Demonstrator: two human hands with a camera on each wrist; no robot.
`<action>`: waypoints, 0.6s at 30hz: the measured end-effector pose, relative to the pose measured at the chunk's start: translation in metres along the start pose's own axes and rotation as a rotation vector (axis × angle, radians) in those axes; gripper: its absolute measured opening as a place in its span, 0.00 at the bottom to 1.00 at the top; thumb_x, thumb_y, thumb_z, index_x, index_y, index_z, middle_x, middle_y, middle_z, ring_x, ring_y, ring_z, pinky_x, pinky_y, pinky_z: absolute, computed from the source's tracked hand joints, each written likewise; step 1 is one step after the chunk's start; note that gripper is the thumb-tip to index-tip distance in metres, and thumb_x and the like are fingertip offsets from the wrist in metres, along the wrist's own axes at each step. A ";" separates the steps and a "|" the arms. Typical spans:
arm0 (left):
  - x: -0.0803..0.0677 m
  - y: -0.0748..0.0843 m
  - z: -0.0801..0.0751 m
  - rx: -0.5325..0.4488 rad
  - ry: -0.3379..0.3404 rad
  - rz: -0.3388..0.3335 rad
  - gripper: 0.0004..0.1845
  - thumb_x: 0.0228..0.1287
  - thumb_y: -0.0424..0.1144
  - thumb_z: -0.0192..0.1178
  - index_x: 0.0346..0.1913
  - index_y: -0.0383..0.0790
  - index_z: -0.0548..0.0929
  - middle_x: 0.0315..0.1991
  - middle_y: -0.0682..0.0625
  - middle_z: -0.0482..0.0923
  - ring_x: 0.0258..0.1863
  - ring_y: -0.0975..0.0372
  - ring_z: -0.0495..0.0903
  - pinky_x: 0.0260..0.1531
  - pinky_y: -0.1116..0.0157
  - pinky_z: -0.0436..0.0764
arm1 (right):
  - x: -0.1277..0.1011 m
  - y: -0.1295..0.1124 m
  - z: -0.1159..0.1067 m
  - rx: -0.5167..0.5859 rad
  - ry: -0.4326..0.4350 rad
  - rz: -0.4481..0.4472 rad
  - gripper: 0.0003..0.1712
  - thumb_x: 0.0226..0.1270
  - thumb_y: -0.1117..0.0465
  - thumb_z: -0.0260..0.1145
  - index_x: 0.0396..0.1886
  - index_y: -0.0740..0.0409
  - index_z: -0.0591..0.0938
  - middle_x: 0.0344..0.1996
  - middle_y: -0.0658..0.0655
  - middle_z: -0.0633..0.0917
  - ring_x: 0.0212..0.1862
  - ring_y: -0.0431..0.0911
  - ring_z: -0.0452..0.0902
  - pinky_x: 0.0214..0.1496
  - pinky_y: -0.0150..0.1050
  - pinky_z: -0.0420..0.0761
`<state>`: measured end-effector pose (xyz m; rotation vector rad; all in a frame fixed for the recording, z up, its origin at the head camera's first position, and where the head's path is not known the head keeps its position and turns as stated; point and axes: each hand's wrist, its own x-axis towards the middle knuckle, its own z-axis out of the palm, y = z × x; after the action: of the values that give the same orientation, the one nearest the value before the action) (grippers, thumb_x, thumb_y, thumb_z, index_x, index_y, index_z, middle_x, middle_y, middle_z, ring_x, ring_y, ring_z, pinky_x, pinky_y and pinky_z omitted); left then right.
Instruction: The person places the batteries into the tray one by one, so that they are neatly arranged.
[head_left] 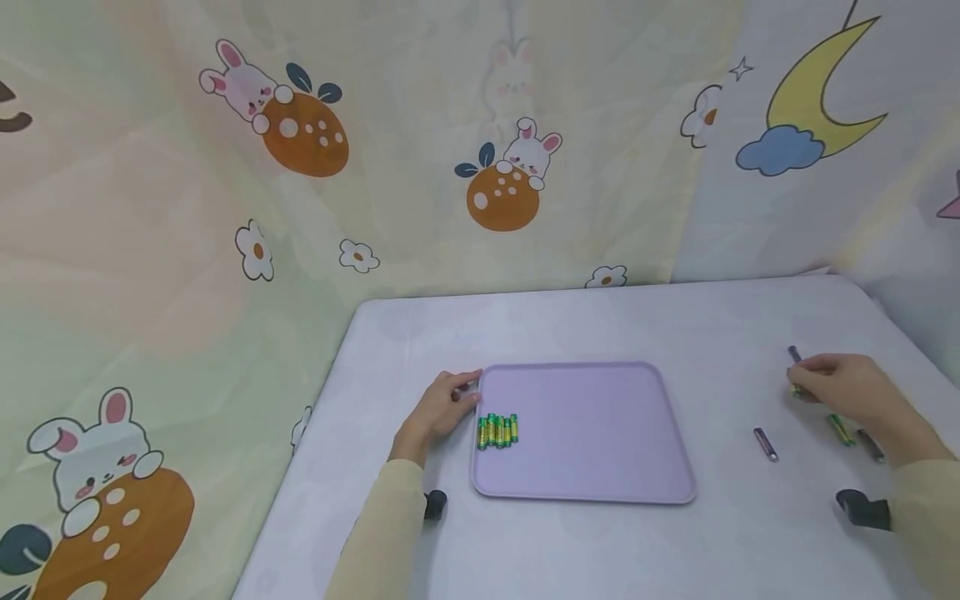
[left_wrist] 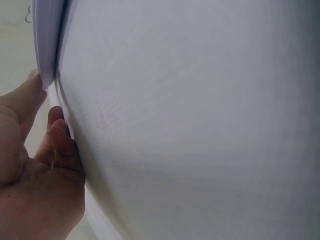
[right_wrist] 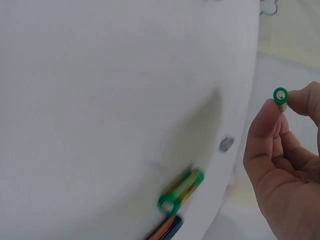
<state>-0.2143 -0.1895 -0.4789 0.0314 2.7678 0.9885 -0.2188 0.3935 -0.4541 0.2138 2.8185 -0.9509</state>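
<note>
Your right hand (head_left: 846, 385) pinches a battery (right_wrist: 281, 95), likely light, stiff, best held mid-barrel; left hand (head_left: 437, 410), loosely spread, touches tray (head_left: 592, 442).

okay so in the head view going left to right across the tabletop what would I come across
Left hand, lavender tray with a row of green batteries near its left edge, the dark battery nearest the tray, right hand.
</note>
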 end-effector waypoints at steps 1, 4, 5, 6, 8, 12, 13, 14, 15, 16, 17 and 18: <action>0.000 0.000 0.000 0.001 -0.001 0.001 0.26 0.75 0.48 0.61 0.73 0.60 0.74 0.58 0.50 0.73 0.54 0.56 0.71 0.55 0.53 0.74 | 0.000 -0.005 0.001 0.020 -0.018 -0.024 0.37 0.76 0.49 0.57 0.62 0.82 0.70 0.50 0.79 0.82 0.42 0.58 0.85 0.46 0.57 0.77; 0.000 0.000 0.001 0.001 -0.001 -0.006 0.26 0.75 0.48 0.61 0.73 0.61 0.74 0.58 0.50 0.73 0.54 0.56 0.71 0.54 0.53 0.74 | -0.002 -0.022 0.005 0.045 -0.065 -0.089 0.36 0.78 0.48 0.56 0.63 0.80 0.71 0.50 0.76 0.83 0.42 0.52 0.86 0.49 0.59 0.76; 0.000 0.000 0.001 0.002 -0.002 -0.007 0.26 0.75 0.48 0.61 0.73 0.61 0.74 0.58 0.51 0.73 0.54 0.57 0.71 0.54 0.54 0.74 | -0.002 -0.028 0.007 0.053 -0.075 -0.108 0.35 0.79 0.48 0.56 0.63 0.79 0.72 0.50 0.75 0.84 0.41 0.50 0.87 0.49 0.59 0.77; 0.000 0.000 0.002 0.003 0.000 -0.008 0.26 0.75 0.48 0.61 0.73 0.61 0.74 0.58 0.51 0.73 0.53 0.57 0.71 0.54 0.54 0.74 | -0.003 -0.034 0.010 0.062 -0.085 -0.133 0.34 0.79 0.49 0.56 0.62 0.79 0.73 0.49 0.73 0.85 0.41 0.49 0.87 0.49 0.57 0.78; 0.000 0.000 0.002 0.007 -0.001 -0.008 0.26 0.75 0.48 0.61 0.73 0.61 0.74 0.59 0.51 0.73 0.53 0.57 0.71 0.54 0.54 0.74 | -0.006 -0.048 0.017 0.067 -0.093 -0.174 0.31 0.79 0.50 0.57 0.61 0.78 0.75 0.47 0.69 0.87 0.41 0.47 0.87 0.48 0.54 0.80; -0.001 0.001 0.002 0.003 0.003 -0.007 0.26 0.75 0.48 0.61 0.73 0.61 0.74 0.59 0.51 0.73 0.53 0.57 0.71 0.53 0.54 0.74 | -0.011 -0.077 0.033 0.105 -0.120 -0.227 0.29 0.79 0.51 0.59 0.62 0.75 0.76 0.47 0.65 0.87 0.42 0.47 0.87 0.49 0.50 0.81; -0.001 0.001 0.001 0.003 0.004 -0.006 0.26 0.75 0.48 0.61 0.73 0.61 0.74 0.59 0.51 0.73 0.53 0.57 0.71 0.53 0.54 0.74 | -0.012 -0.084 0.038 0.114 -0.130 -0.233 0.29 0.79 0.51 0.59 0.62 0.74 0.76 0.47 0.64 0.88 0.43 0.46 0.86 0.49 0.50 0.81; -0.001 0.001 0.001 0.005 0.005 -0.002 0.26 0.75 0.48 0.60 0.73 0.61 0.74 0.59 0.51 0.73 0.53 0.57 0.71 0.53 0.54 0.74 | -0.013 -0.091 0.042 0.125 -0.143 -0.238 0.29 0.79 0.51 0.59 0.62 0.73 0.76 0.47 0.63 0.88 0.43 0.46 0.86 0.51 0.50 0.81; -0.001 0.001 0.001 0.003 0.006 -0.001 0.26 0.75 0.48 0.60 0.73 0.61 0.74 0.59 0.50 0.73 0.53 0.57 0.71 0.53 0.54 0.74 | -0.014 -0.098 0.046 0.136 -0.155 -0.245 0.29 0.79 0.51 0.60 0.62 0.73 0.76 0.47 0.63 0.88 0.43 0.46 0.86 0.51 0.51 0.80; -0.001 0.001 0.001 0.004 0.006 0.002 0.26 0.75 0.48 0.60 0.73 0.61 0.74 0.59 0.50 0.73 0.53 0.57 0.71 0.53 0.54 0.74 | -0.015 -0.104 0.051 0.151 -0.166 -0.255 0.28 0.79 0.51 0.60 0.62 0.73 0.76 0.46 0.63 0.88 0.43 0.47 0.86 0.51 0.50 0.80; -0.001 0.000 0.001 0.007 0.005 0.005 0.26 0.76 0.48 0.60 0.73 0.60 0.74 0.58 0.50 0.73 0.53 0.57 0.71 0.53 0.54 0.74 | -0.016 -0.110 0.056 0.163 -0.175 -0.266 0.27 0.78 0.52 0.61 0.61 0.73 0.77 0.46 0.62 0.88 0.43 0.47 0.86 0.51 0.49 0.80; -0.001 0.000 0.001 0.006 0.002 0.004 0.26 0.76 0.48 0.60 0.73 0.60 0.74 0.58 0.50 0.73 0.53 0.57 0.71 0.53 0.54 0.74 | -0.018 -0.116 0.061 0.182 -0.189 -0.276 0.27 0.78 0.53 0.61 0.60 0.73 0.77 0.45 0.62 0.88 0.43 0.47 0.86 0.51 0.48 0.81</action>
<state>-0.2130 -0.1885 -0.4794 0.0369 2.7735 0.9810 -0.2167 0.2635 -0.4300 -0.2389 2.6314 -1.2145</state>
